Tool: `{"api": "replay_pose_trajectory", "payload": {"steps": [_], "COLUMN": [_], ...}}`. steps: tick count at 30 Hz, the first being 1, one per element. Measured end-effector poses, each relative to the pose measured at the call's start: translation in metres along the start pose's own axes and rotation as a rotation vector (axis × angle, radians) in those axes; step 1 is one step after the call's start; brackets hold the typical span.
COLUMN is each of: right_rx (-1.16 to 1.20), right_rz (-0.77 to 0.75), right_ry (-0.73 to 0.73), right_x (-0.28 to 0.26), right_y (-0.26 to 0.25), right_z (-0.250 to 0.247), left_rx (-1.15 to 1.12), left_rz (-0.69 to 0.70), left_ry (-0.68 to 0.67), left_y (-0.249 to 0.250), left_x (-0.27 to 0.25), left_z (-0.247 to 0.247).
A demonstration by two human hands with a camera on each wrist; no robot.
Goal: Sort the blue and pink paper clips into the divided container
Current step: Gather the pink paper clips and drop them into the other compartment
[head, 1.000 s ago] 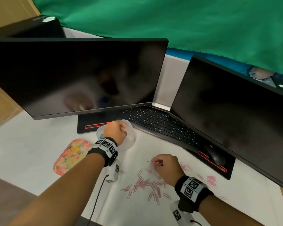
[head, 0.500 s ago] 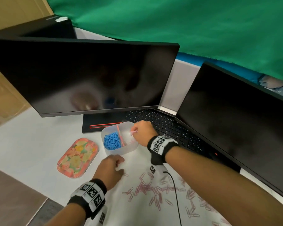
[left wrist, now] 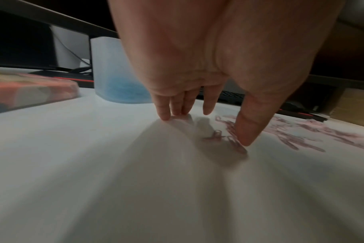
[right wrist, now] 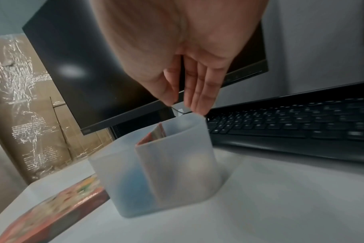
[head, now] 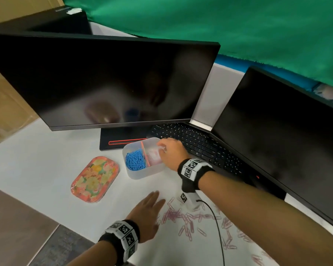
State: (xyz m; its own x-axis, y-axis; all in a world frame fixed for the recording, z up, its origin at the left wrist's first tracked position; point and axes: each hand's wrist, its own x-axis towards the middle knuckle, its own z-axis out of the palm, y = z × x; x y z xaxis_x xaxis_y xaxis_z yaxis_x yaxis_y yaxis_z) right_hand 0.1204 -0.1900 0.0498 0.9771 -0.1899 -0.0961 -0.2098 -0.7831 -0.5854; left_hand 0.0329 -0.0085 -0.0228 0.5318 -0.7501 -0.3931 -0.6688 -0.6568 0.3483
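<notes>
A translucent divided container (head: 142, 174) stands in front of the keyboard, with an orange divider (head: 144, 154) across it. Blue clips (head: 136, 162) fill its left compartment and pink clips (head: 154, 157) lie in the right one. My right hand (head: 162, 148) hovers over the right compartment's far rim; in the right wrist view the right hand (right wrist: 183, 105) has straight fingers and thumb, held apart with nothing between them, above the container (right wrist: 166, 164). My left hand (head: 155, 200) lies flat on the table. Its thumb (left wrist: 245, 131) touches the scattered pink clips (head: 183, 217).
A floral tin (head: 95, 179) lies left of the container. The keyboard (head: 196, 144) and two dark monitors (head: 104, 83) (head: 286, 135) close off the back and right. A black cable (head: 219, 237) crosses the clip pile. The table's edge (head: 52, 229) runs at the lower left.
My right hand carried a pink clip from the pile to the container and its fingers have now spread. My left hand left the container, came down beside the pile and flattened out.
</notes>
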Motion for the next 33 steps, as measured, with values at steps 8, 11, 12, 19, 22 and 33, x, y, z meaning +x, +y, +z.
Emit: {"api": "replay_pose_trajectory", "payload": {"steps": [8, 11, 12, 19, 22, 33], "right_rx": [-0.107, -0.146, -0.164, -0.102, -0.088, -0.175], "right_rz": [0.08, 0.023, -0.026, -0.152, 0.009, 0.109], "right_ry": [-0.126, -0.296, -0.339, -0.408, -0.245, -0.396], "right_x": [-0.102, -0.137, -0.147, -0.196, -0.192, -0.193], "right_y": [0.073, 0.081, 0.081, 0.088, 0.106, 0.105], "right_z": [0.021, 0.045, 0.052, 0.048, 0.027, 0.028], "left_rx": [-0.042, -0.044, -0.037, 0.092, 0.059, 0.016], "left_rz": [0.132, -0.025, -0.083, 0.143, 0.232, 0.06], "left_ry": [-0.01, 0.123, 0.113, -0.061, -0.096, -0.071], "left_y": [0.012, 0.004, 0.0, -0.001, 0.003, 0.006], "left_x": [0.006, 0.005, 0.005, -0.005, -0.004, -0.024], "left_z": [0.003, -0.002, -0.003, 0.008, 0.008, -0.001]}}
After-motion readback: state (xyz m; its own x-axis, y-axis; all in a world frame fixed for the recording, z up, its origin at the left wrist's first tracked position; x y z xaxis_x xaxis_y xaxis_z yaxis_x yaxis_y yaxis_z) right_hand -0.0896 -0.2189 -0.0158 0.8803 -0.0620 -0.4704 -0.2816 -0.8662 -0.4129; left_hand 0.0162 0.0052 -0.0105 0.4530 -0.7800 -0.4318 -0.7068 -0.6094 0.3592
